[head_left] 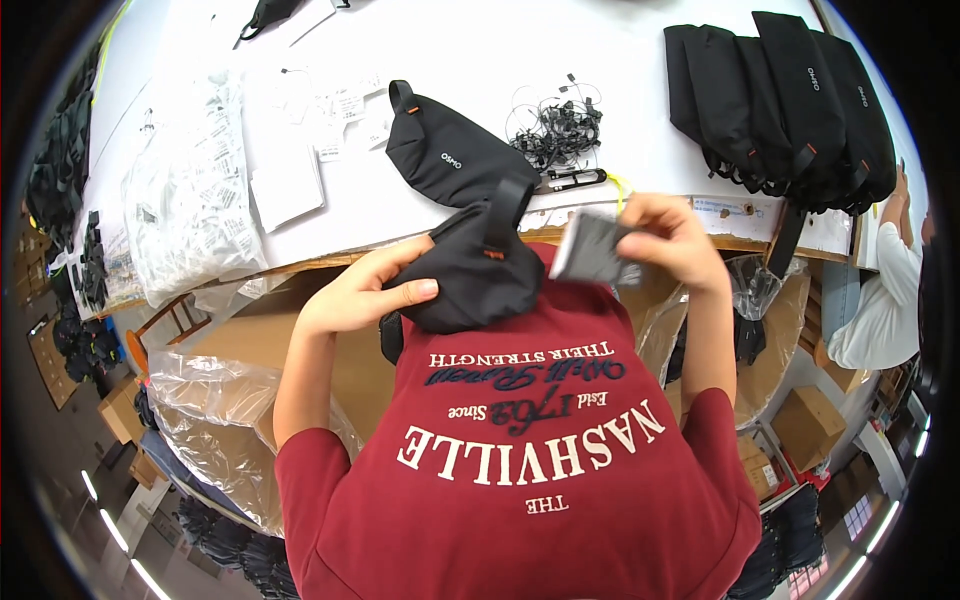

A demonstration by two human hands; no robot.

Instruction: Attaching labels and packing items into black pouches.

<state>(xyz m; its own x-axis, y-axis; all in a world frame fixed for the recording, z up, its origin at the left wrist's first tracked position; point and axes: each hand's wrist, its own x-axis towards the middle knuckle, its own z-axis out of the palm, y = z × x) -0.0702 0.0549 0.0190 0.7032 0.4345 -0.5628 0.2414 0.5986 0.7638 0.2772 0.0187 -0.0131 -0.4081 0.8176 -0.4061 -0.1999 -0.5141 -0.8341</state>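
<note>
My left hand (385, 285) grips a black fabric sling bag (475, 285) at its left side, fingers behind and thumb on the front. The bag has an orange tab and a black strap loop at the top, and hangs at the table edge before my chest. My right hand (670, 240) pinches a flat dark grey packet (595, 250) with a pale left edge. The packet is blurred and sits just right of the bag, apart from it. Beyond them a second black sling bag (455, 150) lies on the table.
Tangled black cords (560, 130) lie on the white table (440, 40), near a small black tool (575, 180). Left are white papers (288, 192) and a clear plastic bag of labels (190, 190). Several black bags (780, 100) are piled at right. Plastic-lined cartons (225, 420) stand below.
</note>
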